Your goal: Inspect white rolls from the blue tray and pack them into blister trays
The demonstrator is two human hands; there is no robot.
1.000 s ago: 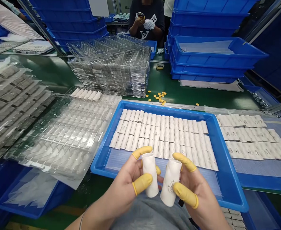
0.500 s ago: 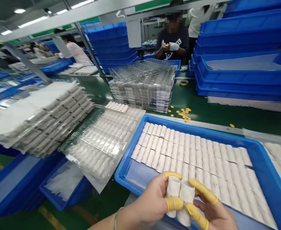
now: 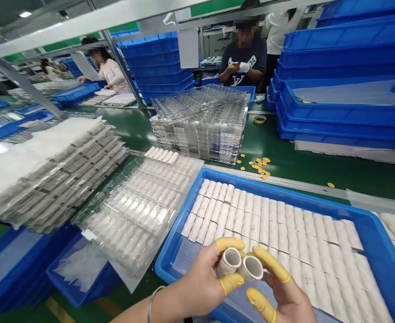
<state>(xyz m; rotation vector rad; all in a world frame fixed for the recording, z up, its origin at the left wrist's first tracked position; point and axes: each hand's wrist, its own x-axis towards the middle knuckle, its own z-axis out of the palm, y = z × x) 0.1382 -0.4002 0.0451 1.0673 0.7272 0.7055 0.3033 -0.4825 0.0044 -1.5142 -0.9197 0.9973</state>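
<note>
Two short white tubes are held side by side above the near edge of a blue tray [image 3: 165, 251], their open ends tilted toward me. My left hand [image 3: 200, 276] pinches the left tube [image 3: 229, 262] between yellow-cotted thumb and forefinger. Around the right tube [image 3: 252, 268] curl the fingers of my right hand [image 3: 287, 289]; its forefinger lies along the far rim, while its thumb stands a little off the tube. Both hands wear yellow finger cots. Beneath them, rows of similar white tubes [image 3: 274, 224] fill most of the tray, and a bare strip of its lining shows at the near left.
Left of the tray lies a clear plastic blister tray [image 3: 130, 211] with white tubes. Beyond are a layered stack [image 3: 49, 179], piled clear trays [image 3: 200, 125], yellow finger cots [image 3: 261, 166] and a tape roll [image 3: 260, 119]. Blue bins [image 3: 345, 98] rise at right. Co-workers sit across the bench.
The two tubes have tipped so their open ends face me. My right thumb has moved away from the right tube. Both hands have shifted slightly left in the view.
</note>
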